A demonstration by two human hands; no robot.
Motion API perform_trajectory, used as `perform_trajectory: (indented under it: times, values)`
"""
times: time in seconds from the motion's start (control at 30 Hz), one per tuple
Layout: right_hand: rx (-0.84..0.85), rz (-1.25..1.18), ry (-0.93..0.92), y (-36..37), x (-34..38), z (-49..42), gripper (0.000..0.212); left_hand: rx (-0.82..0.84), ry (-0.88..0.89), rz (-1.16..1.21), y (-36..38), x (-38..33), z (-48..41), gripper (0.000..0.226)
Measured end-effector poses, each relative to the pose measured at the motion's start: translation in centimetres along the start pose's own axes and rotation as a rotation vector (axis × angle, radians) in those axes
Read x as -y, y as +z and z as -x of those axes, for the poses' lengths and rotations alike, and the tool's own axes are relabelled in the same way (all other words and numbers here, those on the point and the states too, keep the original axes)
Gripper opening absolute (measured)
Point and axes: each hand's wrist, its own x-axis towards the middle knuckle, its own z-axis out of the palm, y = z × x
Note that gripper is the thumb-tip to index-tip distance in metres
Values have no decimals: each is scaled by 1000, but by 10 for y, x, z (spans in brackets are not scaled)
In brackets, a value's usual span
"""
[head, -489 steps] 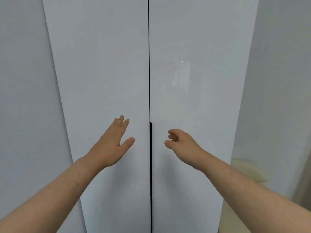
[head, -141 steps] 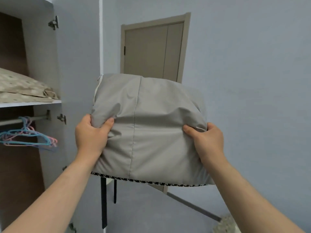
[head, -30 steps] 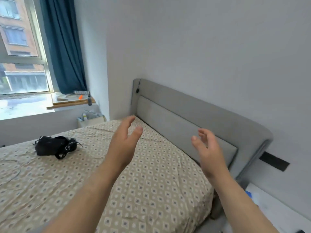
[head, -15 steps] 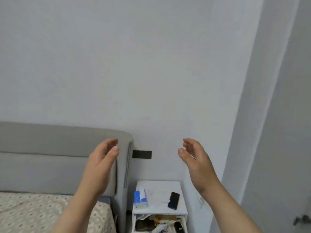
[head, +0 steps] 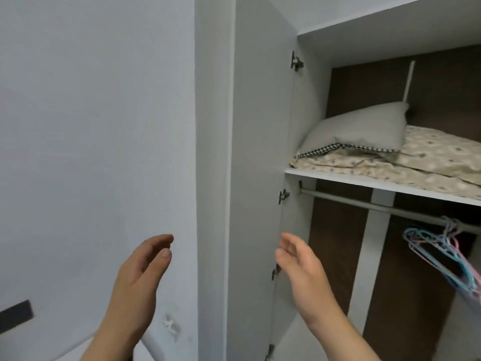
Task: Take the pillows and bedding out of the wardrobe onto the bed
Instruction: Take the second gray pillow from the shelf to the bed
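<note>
Both my grips are empty and spread apart, left hand (head: pixel 140 280) and right hand (head: pixel 303 272) raised facing the open wardrobe (head: pixel 260 152). Grey pillow (head: pixel 364 131) sits on the patterned bedding (head: pixel 429 157) up on the shelf (head: pixel 364 181).

grey pillow (head: pixel 364 128) with black-white checked edge; beige bedding (head: pixel 426 157) with small grey diamond print; white shelf (head: pixel 364 181); dark brown wardrobe back panel (head: pixel 335 246); blue and pink hangers (head: pixel 442 254); pale grey door (head: pixel 257 178); grey rail (head: pixel 364 204)
</note>
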Motion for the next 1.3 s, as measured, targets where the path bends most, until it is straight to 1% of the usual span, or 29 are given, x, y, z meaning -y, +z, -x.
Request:
perform_trajectory:
  times: [0.17,0.27,0.37,0.43,0.57,0.63,0.73,0.93,1.07,1.17,1.3]
  values:
    - [-212,112,22,-55,5,8,40,197,12,98,63,11,-29,39]
    - [-340,193,20,-98,12,14,35,302,31,163,121,6,-38,39]
    - [-465,254,12,-147,16,20,40,410,64,226,184,-7,-41,36]
    - [-519,274,-3,-177,19,21,43,456,82,265,221,-16,-40,30]
    - [-609,245,-40,-234,22,11,38,540,131,296,285,-31,-41,26]
    - [-629,255,-51,-255,21,0,39,546,166,286,306,-34,-47,23]
    - [-620,299,-47,-275,16,-28,41,501,184,270,331,-34,-64,27]
    - [-578,345,-42,-298,10,-85,45,473,216,212,375,-23,-101,28]
    - [-587,351,-45,-311,3,-127,47,455,206,230,408,-8,-134,34]
    - [-596,375,-57,-318,-7,-169,46,432,211,244,437,9,-170,33]
    - [-614,449,-77,-325,-23,-245,46,377,212,297,481,34,-241,33]
